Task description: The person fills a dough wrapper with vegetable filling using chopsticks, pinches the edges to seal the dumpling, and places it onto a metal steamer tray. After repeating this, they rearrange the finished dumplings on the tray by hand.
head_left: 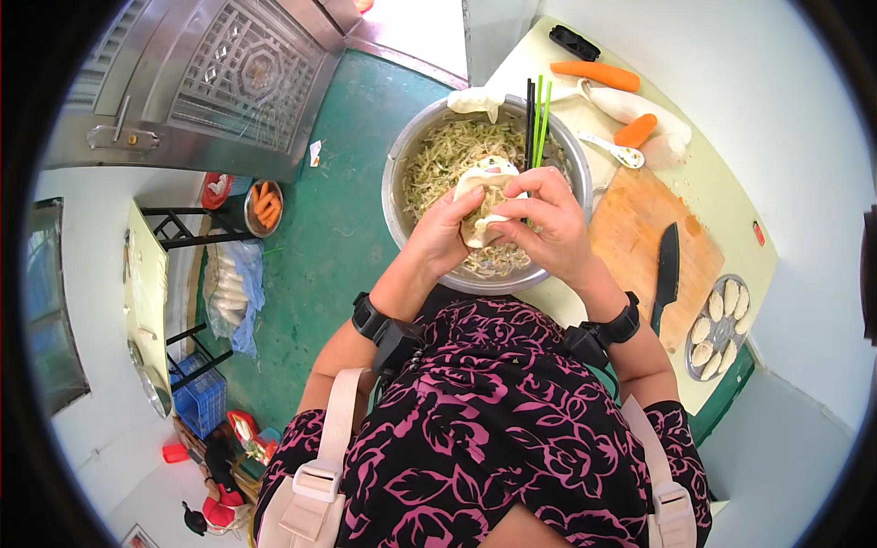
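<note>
Above a large metal bowl (395, 196) of shredded filling (438, 151), both my hands hold a piece of white dough (477, 187) with some filling showing in it. My left hand (441, 228) has its thumb on the dough's left part, the fingers curled behind it. At the right side, my right hand (553, 228) pinches the edge between thumb and fingers. Black chopsticks (530, 123) and green chopsticks (544, 119) stand in the bowl behind my right hand. A white cloth-like piece (477, 100) hangs over the far rim.
On the table (749, 228) at right are a cutting board (630, 228), a knife (670, 265), a round tray (715, 340) with several dumplings, carrots (598, 75), a white radish (630, 105) and a spoon (617, 149). A metal door (247, 82) stands at upper left.
</note>
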Motion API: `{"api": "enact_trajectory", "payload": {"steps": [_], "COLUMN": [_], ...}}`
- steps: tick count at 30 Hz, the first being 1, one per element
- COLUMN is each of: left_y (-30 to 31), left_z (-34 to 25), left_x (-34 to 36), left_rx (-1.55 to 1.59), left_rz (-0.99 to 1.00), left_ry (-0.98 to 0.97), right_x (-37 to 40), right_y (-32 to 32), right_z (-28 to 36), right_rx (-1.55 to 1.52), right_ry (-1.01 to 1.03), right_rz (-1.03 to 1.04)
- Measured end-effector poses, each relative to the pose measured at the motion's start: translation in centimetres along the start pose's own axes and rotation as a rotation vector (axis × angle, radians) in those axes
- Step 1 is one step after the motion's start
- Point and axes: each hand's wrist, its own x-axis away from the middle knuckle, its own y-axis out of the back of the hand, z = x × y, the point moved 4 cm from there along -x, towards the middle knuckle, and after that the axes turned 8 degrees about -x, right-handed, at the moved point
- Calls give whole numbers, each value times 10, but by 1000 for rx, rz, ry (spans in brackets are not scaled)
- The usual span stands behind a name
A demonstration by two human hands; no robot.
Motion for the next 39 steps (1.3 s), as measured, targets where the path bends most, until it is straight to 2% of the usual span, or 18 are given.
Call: {"api": "enact_trajectory", "payload": {"steps": [2, 5, 9, 11, 17, 21, 24, 30, 36, 39], "left_y": [-3, -7, -11, -10, -10, -11, -14, -19, -20, -25], "left_z": [1, 4, 4, 5, 9, 8, 7, 4, 6, 3], "left_x": [1, 5, 5, 4, 5, 3, 6, 9, 7, 5], "left_rx": [44, 133, 69, -41, 113, 142, 82, 27, -36, 22], "left_rz": [110, 47, 100, 78, 43, 90, 89, 59, 127, 184], "left_ry": [32, 155, 139, 151, 248, 230, 198, 222, 195, 179], "right_x": [3, 2, 2, 4, 2, 3, 6, 6, 6, 3], "right_y": [0, 1, 3, 4, 9, 10, 11, 16, 19, 19], "right_z": [-7, -15, -20, -21, -17, -20, -22, -18, -15, -13], "right_rx": [-48, -88, -124, -127, -174, -217, -242, -206, -227, -163], "right_ry": [-70, -174, -320, -313, -299, -336, -356, -271, -206, -319], "right_rz": [-31, -38, -26, 5, -26, 24, -23, 2, 42, 77]}}
